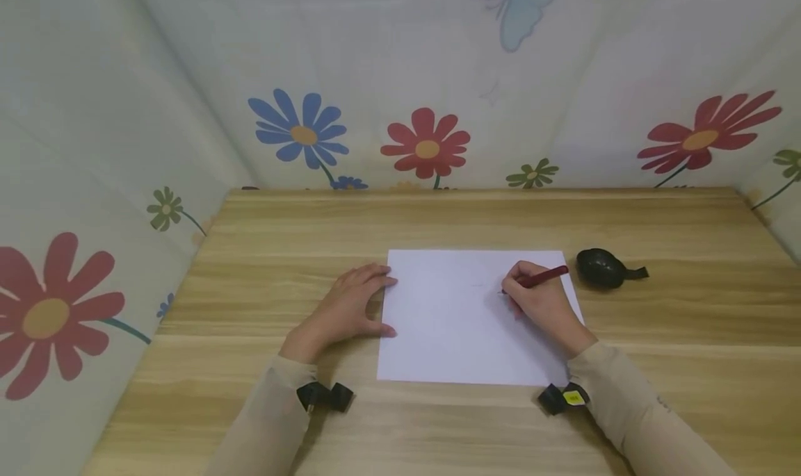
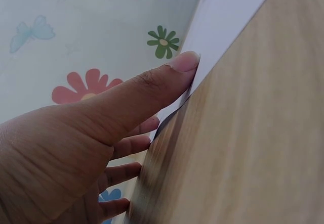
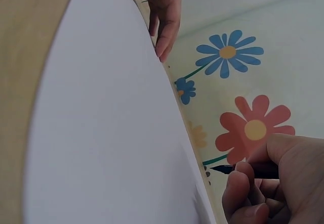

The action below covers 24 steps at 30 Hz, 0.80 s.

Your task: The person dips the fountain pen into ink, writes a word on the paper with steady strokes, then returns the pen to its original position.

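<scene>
A white sheet of paper [image 1: 450, 337] lies on the wooden table. My left hand [image 1: 347, 306] rests at its left edge, thumb and fingers spread apart with the tips on the paper's margin; the left wrist view shows the thumb [image 2: 152, 90] lying along that edge. Over the right part of the sheet, my right hand [image 1: 541, 299] pinches a dark red pen [image 1: 544, 276] between thumb and fingers. The pen's tip points left and down, close to the paper. Its pointed dark tip [image 3: 220, 169] shows in the right wrist view. Faint marks appear on the sheet left of the tip.
Right of the paper sits a black rounded object [image 1: 601, 268] with a narrow tail. Black wrist devices [image 1: 325, 396] are worn at both sleeves. A flower-printed curtain [image 1: 375, 59] hangs behind the table's far edge and along its sides.
</scene>
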Motion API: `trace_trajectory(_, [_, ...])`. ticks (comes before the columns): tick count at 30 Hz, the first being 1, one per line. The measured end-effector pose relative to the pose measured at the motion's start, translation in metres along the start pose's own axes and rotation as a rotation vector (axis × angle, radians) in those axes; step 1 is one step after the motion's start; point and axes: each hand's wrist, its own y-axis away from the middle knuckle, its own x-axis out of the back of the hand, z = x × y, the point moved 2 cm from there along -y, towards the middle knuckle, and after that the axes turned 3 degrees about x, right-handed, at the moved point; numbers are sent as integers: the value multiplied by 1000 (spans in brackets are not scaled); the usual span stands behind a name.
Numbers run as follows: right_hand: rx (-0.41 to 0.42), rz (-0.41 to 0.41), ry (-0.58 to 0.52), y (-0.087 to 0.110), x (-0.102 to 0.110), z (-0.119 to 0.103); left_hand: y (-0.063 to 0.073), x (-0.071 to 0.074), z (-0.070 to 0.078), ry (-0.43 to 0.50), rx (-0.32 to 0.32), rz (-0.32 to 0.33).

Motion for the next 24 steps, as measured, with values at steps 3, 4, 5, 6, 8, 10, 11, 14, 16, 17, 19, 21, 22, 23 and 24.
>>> trace_trajectory(3, [-1, 2, -9, 0, 0, 0, 0, -1, -1, -1, -8, 11])
trace_trajectory(4, [-3, 2, -11, -1, 0, -1, 1, -1, 0, -3, -12, 15])
trace_trajectory(5, [-2, 3, -9, -1, 0, -1, 1, -1, 0, -3, -13, 16])
trace_trajectory(6, [-3, 3, -8, -1, 0, -1, 1, -1, 0, -6, -17, 18])
trace_trajectory(8, [-2, 0, -6, -1, 1, -2, 1, -1, 0, -6, -20, 20])
trace_trajectory(10, [5, 1, -12, 0, 1, -3, 2, -1, 1, -1, -14, 15])
trace_trajectory(11, [7, 2, -16, 0, 2, -3, 2, -1, 1, 1, -12, 15])
trace_trajectory(14, [31, 10, -12, 0, 2, -5, 2, -1, 0, 4, -10, 15])
trace_trajectory(16, [37, 22, -6, 0, 3, -6, 1, -2, -1, 2, -9, 16])
trace_trajectory(17, [37, 24, 5, 0, 3, -7, 1, -2, -1, 0, -9, 15])
trace_trajectory(19, [39, 24, 30, 0, 4, -8, 1, -2, -1, 0, -7, 13])
trace_trajectory(21, [32, 14, 36, -1, 5, -9, 0, -1, -1, 1, -2, 9])
trace_trajectory(22, [28, 1, 45, -1, 5, -9, 0, -1, -1, 2, 2, 6])
trace_trajectory(23, [25, -9, 42, -1, 5, -9, 1, -1, -1, 3, 2, 6])
trace_trajectory(24, [23, -19, 37, -1, 6, -9, 1, -1, -1, 3, 2, 7])
